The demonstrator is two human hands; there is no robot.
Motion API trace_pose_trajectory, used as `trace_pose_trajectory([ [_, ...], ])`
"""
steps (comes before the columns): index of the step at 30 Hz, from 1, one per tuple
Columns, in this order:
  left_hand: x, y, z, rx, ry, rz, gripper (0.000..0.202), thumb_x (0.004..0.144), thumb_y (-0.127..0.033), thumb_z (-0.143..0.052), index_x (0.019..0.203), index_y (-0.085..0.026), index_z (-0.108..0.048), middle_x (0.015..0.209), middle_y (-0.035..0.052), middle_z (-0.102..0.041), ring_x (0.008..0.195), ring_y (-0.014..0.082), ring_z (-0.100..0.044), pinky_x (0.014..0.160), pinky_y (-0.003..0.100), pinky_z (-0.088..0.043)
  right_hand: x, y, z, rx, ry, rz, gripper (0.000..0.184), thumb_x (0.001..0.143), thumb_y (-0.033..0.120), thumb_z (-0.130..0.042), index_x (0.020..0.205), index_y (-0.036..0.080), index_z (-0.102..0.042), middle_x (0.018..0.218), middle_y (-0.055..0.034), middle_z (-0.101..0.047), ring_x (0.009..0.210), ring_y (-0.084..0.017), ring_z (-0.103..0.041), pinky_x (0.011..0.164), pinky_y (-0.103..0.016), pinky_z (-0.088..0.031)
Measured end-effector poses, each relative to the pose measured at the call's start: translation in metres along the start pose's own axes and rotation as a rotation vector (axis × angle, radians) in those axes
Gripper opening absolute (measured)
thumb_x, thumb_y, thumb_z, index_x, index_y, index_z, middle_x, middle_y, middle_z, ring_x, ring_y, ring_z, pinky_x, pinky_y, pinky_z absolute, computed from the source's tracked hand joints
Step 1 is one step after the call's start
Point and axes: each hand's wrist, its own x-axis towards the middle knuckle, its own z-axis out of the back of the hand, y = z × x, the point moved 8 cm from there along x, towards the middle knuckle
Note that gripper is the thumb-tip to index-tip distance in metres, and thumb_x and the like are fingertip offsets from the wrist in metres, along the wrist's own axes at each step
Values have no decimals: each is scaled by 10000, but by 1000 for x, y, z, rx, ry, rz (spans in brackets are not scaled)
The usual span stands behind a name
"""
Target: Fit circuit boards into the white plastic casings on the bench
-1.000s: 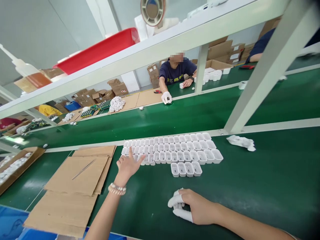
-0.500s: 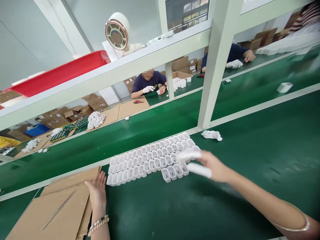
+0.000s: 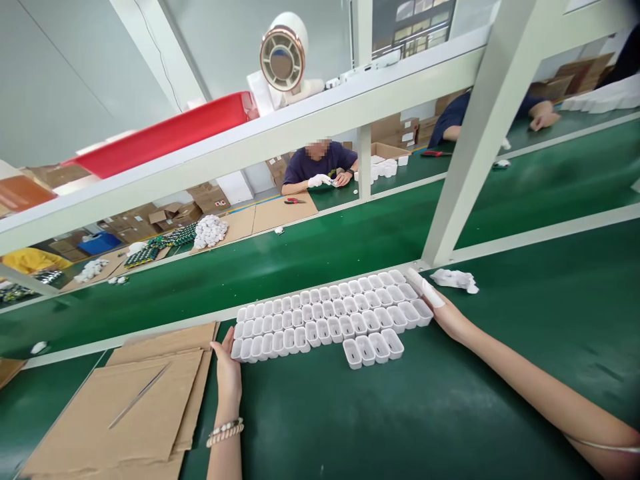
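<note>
Three long rows of small white plastic cups point(image 3: 327, 310) stand upright, open side up, on the green table. A short fourth row of cups point(image 3: 374, 348) stands in front of them, toward the right. My left hand point(image 3: 229, 363), with bead bracelets at the wrist, lies flat against the left end of the rows, fingers stretched. My right hand point(image 3: 434, 301), with white covers on some fingers, is held flat along the right end of the rows, fingers extended. Neither hand grasps a single cup. A crumpled white glove or cloth point(image 3: 455, 280) lies just beyond my right hand.
Flat cardboard sheets point(image 3: 135, 393) lie at the left with thin metal tweezers point(image 3: 139, 395) on them. A white post point(image 3: 480, 140) rises behind the cups. Overhead, a shelf holds a red tray point(image 3: 170, 137) and a small fan point(image 3: 283, 59). Co-workers sit across the green belt point(image 3: 310, 257).
My right hand has moved from above the cups to their right end. My left hand has come against the left end. The view has shifted, and the rows look straighter.
</note>
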Motion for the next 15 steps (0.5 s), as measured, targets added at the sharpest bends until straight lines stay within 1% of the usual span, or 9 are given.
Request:
trace_pose_trajectory([
  [4,-1,2,-2,1,20,-18,768,912,-676,-158,1432,-154,-376,1462,138,-423,1320,264,-442,1057,364,-408,-3,2,0,-90,-1,-2,560,912,596,-428,1419,359,-397,1489,48,-338,1365,-268,-295,1112,-475,-325],
  [6,-1,3,-2,2,26,-22,767,910,-679,-168,1432,-156,-375,1460,140,-426,1320,263,-443,1055,364,-412,-3,0,-1,-93,7,-8,557,908,591,-442,1416,367,-403,1486,51,-346,1363,-273,-302,1114,-475,-319],
  [10,2,3,1,-3,-5,-33,765,915,-672,-167,1422,-143,-386,1463,151,-418,1331,261,-426,1060,367,-407,-4,-3,0,-95,7,-23,567,906,595,-438,1425,374,-387,1496,53,-332,1369,-287,-289,1108,-497,-318],
  [12,2,3,3,-4,-9,-33,773,911,-678,-172,1422,-140,-388,1465,151,-415,1336,262,-419,1069,370,-397,-5,-1,-1,-82,4,-45,577,904,597,-440,1432,371,-380,1500,47,-328,1371,-284,-291,1110,-471,-325],
  [15,0,3,1,-14,16,-24,784,897,-697,-195,1423,-149,-392,1460,146,-423,1329,268,-428,1078,380,-387,-9,4,-6,-45,2,-80,598,902,606,-443,1440,353,-379,1502,23,-333,1368,-273,-313,1116,-399,-326],
])
